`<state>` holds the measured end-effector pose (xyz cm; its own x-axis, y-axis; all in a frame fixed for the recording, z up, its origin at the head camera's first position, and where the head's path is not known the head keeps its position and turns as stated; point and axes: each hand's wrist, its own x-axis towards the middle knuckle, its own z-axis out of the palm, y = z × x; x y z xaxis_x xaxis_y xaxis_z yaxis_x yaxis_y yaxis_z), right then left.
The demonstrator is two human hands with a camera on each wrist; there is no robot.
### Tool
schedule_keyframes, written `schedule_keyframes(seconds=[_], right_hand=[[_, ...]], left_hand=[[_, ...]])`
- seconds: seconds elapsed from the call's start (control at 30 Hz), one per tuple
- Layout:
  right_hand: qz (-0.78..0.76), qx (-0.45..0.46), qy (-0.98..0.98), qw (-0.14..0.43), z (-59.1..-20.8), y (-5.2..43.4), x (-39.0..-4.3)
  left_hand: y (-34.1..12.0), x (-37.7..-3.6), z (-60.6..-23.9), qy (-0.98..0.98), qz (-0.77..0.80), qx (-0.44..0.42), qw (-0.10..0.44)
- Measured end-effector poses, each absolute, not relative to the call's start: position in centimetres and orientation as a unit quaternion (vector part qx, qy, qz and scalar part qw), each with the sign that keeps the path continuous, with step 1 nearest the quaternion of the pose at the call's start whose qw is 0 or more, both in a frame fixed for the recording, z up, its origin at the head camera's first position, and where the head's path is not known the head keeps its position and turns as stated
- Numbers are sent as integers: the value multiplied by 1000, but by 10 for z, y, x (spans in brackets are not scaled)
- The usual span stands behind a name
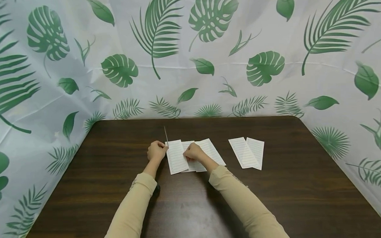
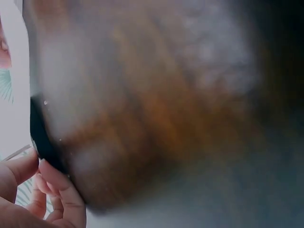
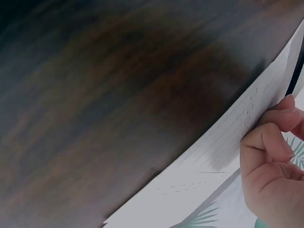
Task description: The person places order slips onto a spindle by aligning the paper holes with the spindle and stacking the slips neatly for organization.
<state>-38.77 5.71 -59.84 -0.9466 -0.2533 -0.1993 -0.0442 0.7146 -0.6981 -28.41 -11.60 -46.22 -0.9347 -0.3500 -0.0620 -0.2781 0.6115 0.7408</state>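
Two arms in long beige sleeves (image 1: 133,208) reach forward over a dark brown wood-grain counter (image 1: 193,210). Left hand (image 1: 156,151): fingers curled in, grip pinched on the upper left corner of a white lined paper strip (image 1: 176,157) lying flat on the counter; in the left wrist view the curled fingertips (image 2: 61,190) sit against a dark edge, the rest of that view being blurred wood grain. A thin pale sliver (image 1: 166,135) stands up from the counter just above the left hand; what it is cannot be told. Right hand (image 1: 193,152): fingers bent, grip pressed down on the right edge of the same strip, where it overlaps a small fan of further white lined paper strips (image 1: 210,151) spread to the right beneath the hand; the right wrist view shows the bent fingers (image 3: 268,137) closed against the edge of lined paper, thumb and forefinger together on the sheet. The held strip lies near the middle of the counter, slightly left of centre, between the two hands. To the right, well apart from the fan, a separate pair of white lined paper strips (image 1: 247,152) lies flat, the two overlapping along their long edges. Behind and around the counter hangs a white backdrop sheet printed with green tropical leaves (image 1: 206,45).
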Motion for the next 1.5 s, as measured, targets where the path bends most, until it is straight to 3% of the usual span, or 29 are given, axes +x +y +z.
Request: schedule_keyframes(seconds=[0.07, 0.23, 0.43, 0.5, 0.67, 0.77, 0.87, 0.93, 1.07, 1.33, 1.5], right_hand=[[-370, -100, 914, 135, -616, 60, -399], [-345, -90, 924, 136, -613, 58, -399], [-357, -95, 917, 147, -700, 71, -462], [-367, -91, 913, 156, -680, 71, -450], [-408, -74, 893, 177, -531, 59, -350], [-420, -48, 884, 198, -473, 54, -310], [-444, -69, 871, 200, -479, 61, -315], [-465, -106, 859, 186, -515, 70, -338], [-458, -135, 863, 164, -544, 82, -357], [-423, -90, 883, 180, -460, 96, -304], [-407, -140, 888, 160, -455, 110, -305]], left_hand=[[-117, -284, -462, -897, -405, 173, 36], [-121, -287, -459, -900, -407, 157, -3], [-119, -288, -455, -907, -394, 144, -32], [-119, -288, -455, -907, -395, 142, -35], [-121, -290, -457, -908, -391, 143, -38], [-122, -291, -457, -909, -390, 144, -42], [-123, -291, -457, -908, -392, 141, -42], [-123, -291, -457, -909, -391, 140, -41], [-123, -291, -458, -910, -389, 139, -40], [-123, -290, -461, -912, -386, 134, -41], [-124, -289, -461, -912, -386, 131, -44]])
